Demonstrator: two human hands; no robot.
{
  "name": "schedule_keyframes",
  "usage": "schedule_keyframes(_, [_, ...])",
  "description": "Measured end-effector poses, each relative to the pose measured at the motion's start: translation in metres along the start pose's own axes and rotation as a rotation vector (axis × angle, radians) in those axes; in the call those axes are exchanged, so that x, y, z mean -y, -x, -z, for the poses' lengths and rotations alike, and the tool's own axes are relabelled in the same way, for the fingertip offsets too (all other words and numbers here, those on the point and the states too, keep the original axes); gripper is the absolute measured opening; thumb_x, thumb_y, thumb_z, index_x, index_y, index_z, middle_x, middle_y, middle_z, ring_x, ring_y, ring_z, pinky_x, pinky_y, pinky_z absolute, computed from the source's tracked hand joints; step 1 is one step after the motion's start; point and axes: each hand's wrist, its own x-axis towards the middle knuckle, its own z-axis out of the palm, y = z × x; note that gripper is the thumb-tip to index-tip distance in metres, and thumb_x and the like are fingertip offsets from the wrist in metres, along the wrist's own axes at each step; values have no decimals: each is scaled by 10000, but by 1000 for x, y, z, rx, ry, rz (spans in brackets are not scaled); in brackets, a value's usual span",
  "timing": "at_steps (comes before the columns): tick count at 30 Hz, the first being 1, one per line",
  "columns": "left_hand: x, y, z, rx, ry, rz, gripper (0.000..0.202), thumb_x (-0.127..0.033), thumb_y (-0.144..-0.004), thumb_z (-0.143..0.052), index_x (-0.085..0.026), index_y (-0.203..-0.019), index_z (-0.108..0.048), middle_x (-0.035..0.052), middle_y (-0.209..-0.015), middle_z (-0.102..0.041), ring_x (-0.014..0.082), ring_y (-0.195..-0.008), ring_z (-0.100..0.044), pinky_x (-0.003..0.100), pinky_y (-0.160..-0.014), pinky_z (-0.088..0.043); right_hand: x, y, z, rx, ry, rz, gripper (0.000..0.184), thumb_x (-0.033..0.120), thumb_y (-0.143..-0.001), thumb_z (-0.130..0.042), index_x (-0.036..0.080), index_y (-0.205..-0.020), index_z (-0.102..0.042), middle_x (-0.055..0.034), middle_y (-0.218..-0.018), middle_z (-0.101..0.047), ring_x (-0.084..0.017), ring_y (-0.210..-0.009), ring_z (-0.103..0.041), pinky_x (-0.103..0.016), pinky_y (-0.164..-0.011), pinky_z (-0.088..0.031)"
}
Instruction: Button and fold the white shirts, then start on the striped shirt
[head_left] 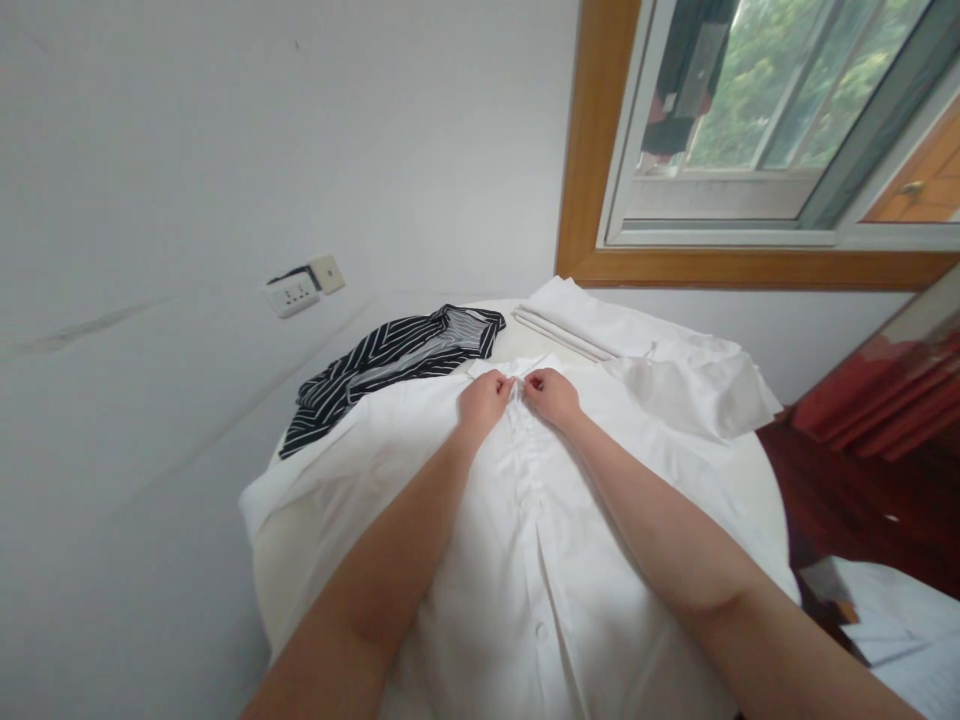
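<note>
A white button-up shirt (480, 560) lies spread over a round table, front side up, its collar end away from me. My left hand (486, 402) pinches the shirt's front edge just below the collar. Close beside it, my right hand (551, 397) pinches the other side of the front opening. The fabric between my fingertips is gathered, and the button there is too small to make out. Lower down, a button (541, 631) shows on the front strip, where the two front edges part slightly.
A black-and-white striped garment (390, 365) lies at the table's (757, 480) back left. Folded white cloth (637, 335) sits at the back right. Behind are a wall socket (292, 293) and a wood-framed window (589, 266). White items (900, 620) and a red curtain (885, 410) are at right.
</note>
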Motion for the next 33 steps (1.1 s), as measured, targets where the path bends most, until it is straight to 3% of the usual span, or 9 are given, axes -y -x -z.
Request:
schedule_keyframes(6, [-2, 1, 4, -11, 29, 19, 291, -397, -986, -403, -232, -956, -641, 32, -996, -721, 158, -909, -645, 245, -722, -419, 2, -2, -6, 45, -647, -87, 236, 398, -758, -556, 180, -784, -641, 39, -545, -558, -111, -476, -486, -226, -490, -382])
schedule_keyframes(13, [-5, 3, 4, -10, -53, -12, 272, -359, -977, -414, -224, -935, -646, 50, -984, -709, 187, -908, -654, 275, -736, -433, 16, -8, 7, 30, -1021, -234, 251, 409, -664, -675, 183, -760, -626, 46, -572, -541, -81, -475, -449, -199, -444, -352])
schedule_keyframes(18, [-3, 2, 2, -10, -32, -15, 275, -396, -973, -437, -221, -924, -643, 48, -970, -708, 185, -909, -649, 274, -743, -437, 13, -16, 27, -9, -1258, -343, 212, 374, -716, -650, 206, -689, -525, 27, -570, -534, -104, -503, -477, -217, -474, -414])
schedule_keyframes(22, [-1, 2, 2, -23, 4, -21, 263, -384, -973, -442, -219, -922, -641, 42, -970, -711, 176, -909, -646, 268, -746, -432, 6, -13, 14, 61, -1121, -326, 182, 369, -733, -620, 199, -710, -560, 17, -597, -565, -115, -532, -507, -229, -525, -450])
schedule_keyframes(28, [0, 1, 1, -14, 42, -9, 223, -313, -970, -440, -224, -942, -643, 42, -999, -712, 171, -923, -643, 262, -756, -429, -3, -5, -19, 123, -689, -116, 206, 376, -727, -589, 179, -727, -648, 40, -546, -559, -106, -510, -504, -220, -547, -440])
schedule_keyframes(33, [2, -1, 1, -17, 85, 3, 189, -288, -950, -480, -222, -949, -657, 45, -1029, -715, 170, -957, -639, 259, -794, -434, -9, -9, -25, 109, -622, -103, 238, 396, -754, -562, 177, -744, -653, 24, -575, -596, -112, -524, -546, -222, -567, -475])
